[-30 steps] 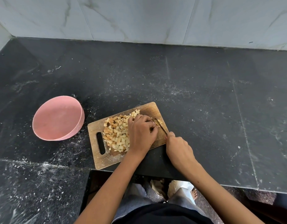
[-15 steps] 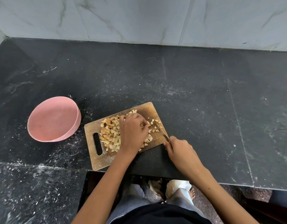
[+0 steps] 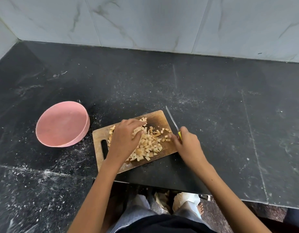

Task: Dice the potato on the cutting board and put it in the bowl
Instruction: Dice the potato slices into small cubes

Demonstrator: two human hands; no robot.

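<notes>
While no brand or writing shows anywhere, the wooden cutting board (image 3: 155, 116) lies on the black table (image 3: 212, 101) with the diced potato (image 3: 149, 143) piled on it. The left hand (image 3: 124, 140) rests over the pile, fingers loosely spread, hiding some cubes. The right hand (image 3: 187, 143), at the board's right edge, grips a knife (image 3: 172, 121); its yellow handle is mostly hidden. The pink bowl (image 3: 61, 125) sits left of the board.
</notes>
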